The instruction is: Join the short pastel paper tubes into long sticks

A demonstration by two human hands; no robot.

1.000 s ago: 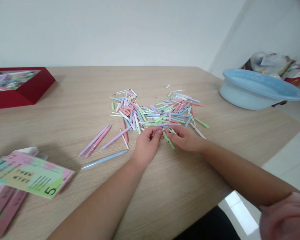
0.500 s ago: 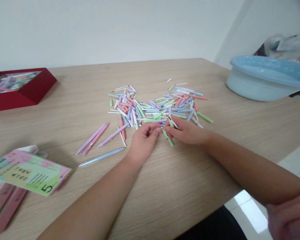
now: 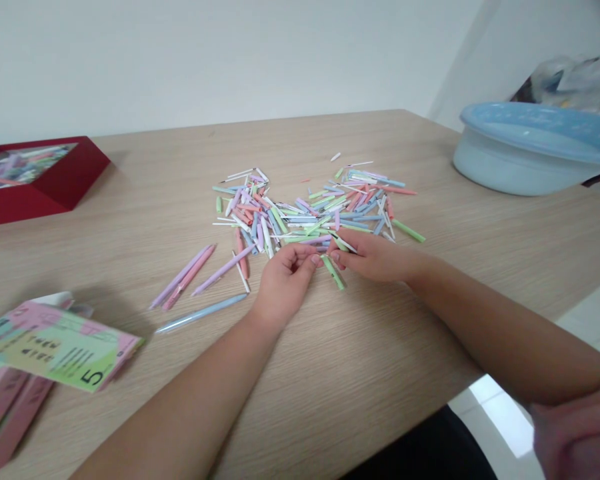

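My left hand (image 3: 290, 273) is closed in a pinch, thumb against fingertips. Whatever it pinches is too small to make out. Close to its right, my right hand (image 3: 363, 253) is closed on a pale green pen part (image 3: 344, 243), which slants between its fingers. A green pen barrel (image 3: 334, 273) shows between the hands; I cannot tell whether it rests on the table or touches the left fingertips. Just beyond lies a loose pile of pen parts (image 3: 305, 220) in green, blue, purple, coral and white, with thin white refills among them.
Several whole pens (image 3: 205, 312) lie left of my left hand. A red box (image 3: 65, 183) with more pen parts stands at the far left. Printed packs (image 3: 70, 343) lie at the near left. A light blue basin (image 3: 520, 163) sits on the right of the wooden table (image 3: 370, 373).
The camera view has shifted slightly. My right hand has drawn a little away from the left fingertips, and the pale green part in it has tilted flatter.
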